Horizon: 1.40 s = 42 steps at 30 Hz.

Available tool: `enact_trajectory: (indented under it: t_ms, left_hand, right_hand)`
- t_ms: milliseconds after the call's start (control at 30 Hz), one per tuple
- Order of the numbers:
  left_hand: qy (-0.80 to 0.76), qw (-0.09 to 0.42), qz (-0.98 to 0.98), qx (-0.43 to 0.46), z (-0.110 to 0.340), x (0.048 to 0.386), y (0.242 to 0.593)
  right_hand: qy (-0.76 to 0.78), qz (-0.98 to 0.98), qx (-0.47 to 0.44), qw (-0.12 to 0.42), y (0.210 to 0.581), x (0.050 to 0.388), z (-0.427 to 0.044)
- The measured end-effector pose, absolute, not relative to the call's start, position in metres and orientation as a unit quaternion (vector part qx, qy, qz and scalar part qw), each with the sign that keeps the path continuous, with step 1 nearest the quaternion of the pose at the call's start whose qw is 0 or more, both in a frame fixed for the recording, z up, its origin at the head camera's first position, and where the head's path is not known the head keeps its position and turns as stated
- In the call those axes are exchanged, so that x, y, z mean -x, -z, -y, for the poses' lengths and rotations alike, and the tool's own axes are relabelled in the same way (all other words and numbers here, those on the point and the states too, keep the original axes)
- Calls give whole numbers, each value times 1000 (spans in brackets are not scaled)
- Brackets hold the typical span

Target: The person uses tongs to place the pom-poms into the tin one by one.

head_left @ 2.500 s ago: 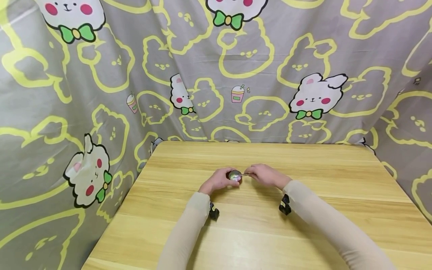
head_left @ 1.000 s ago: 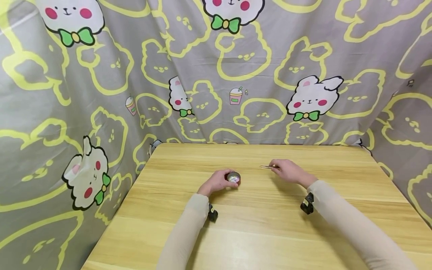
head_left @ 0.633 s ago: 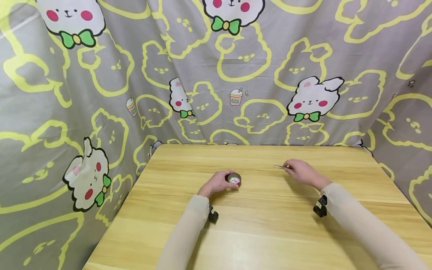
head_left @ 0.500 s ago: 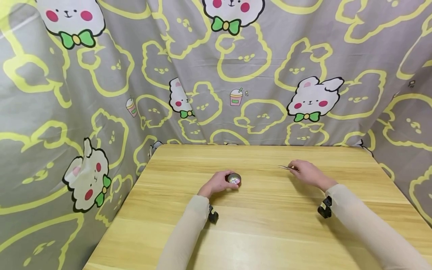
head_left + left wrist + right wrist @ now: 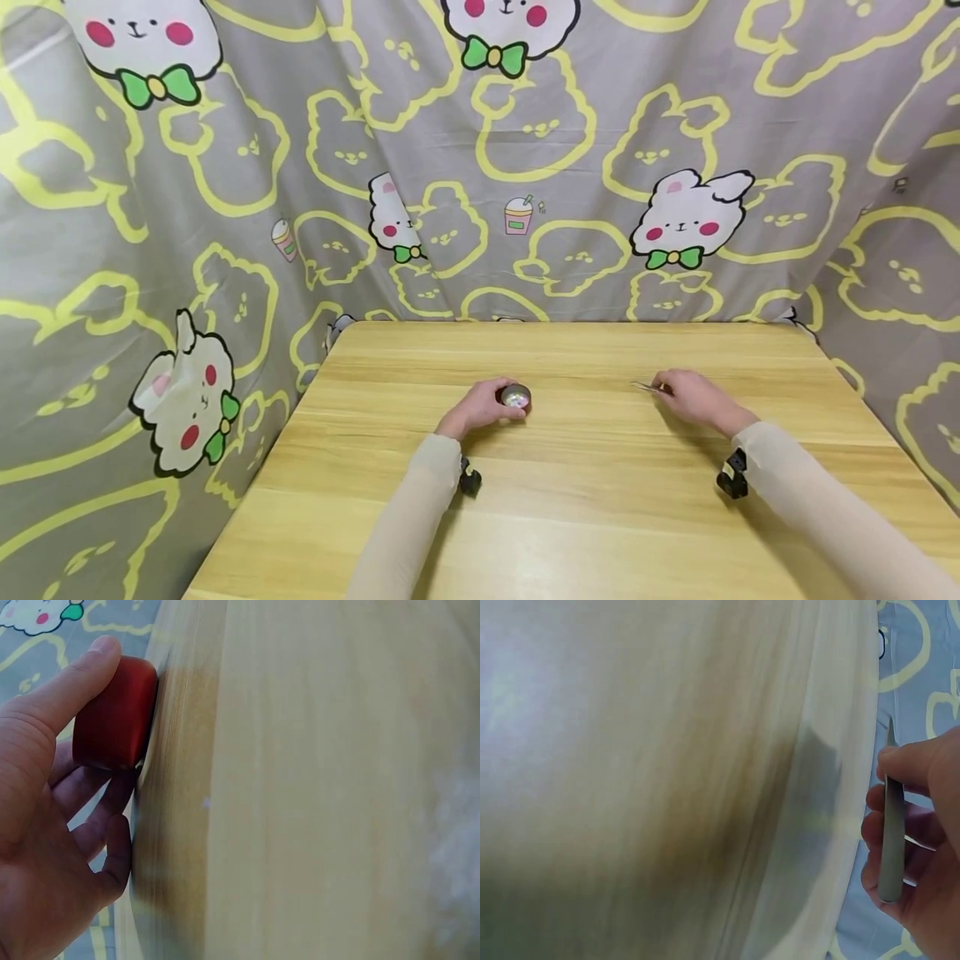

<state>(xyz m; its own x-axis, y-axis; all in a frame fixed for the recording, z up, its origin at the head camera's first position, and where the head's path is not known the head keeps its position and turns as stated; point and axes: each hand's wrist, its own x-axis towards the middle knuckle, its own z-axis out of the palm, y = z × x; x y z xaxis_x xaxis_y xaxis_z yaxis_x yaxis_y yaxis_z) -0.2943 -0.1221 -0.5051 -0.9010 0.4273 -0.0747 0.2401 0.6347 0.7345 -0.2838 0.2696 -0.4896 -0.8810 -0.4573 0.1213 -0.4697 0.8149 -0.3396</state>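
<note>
A small round red tin [image 5: 116,716] stands on the wooden table, and my left hand [image 5: 477,407] grips it between thumb and fingers. From the head camera, the open top of this tin [image 5: 515,390] shows a dark inner wall and shiny, pale multicoloured contents, too small to make out. Well to the right, my right hand [image 5: 699,397] pinches a pair of metal tweezers [image 5: 892,844] above the table. Their thin tips [image 5: 639,385] point left, toward the tin but far from it. Whether anything sits between the tips is too small to tell.
The light wooden table [image 5: 570,517] spreads around both hands. A grey curtain [image 5: 570,158] with yellow outlines and white bunny prints hangs behind it and at both sides. Black wrist cameras, the left camera [image 5: 470,477] and the right camera [image 5: 732,475], sit by the sleeves.
The tweezers' tips were at the tin's opening 2.5 seconds ago. My right hand has since carried them off to the right. My left hand has stayed on the tin.
</note>
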Motion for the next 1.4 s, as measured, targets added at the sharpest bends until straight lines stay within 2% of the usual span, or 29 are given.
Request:
enact_trajectory:
  t_ms: [233,967,1400]
  left_hand:
    - [-384,116,-898,-183,125,294,502]
    - [-388,127,-894,-183,124,291,504]
    - [-372,118,-900,-192,123,292,499]
  right_hand:
    - [-169,957,-234,22,496,283,-272]
    - [-184,965,-187,-26,507,279,-268]
    - [-202,960,-193,-10,505,274,-269]
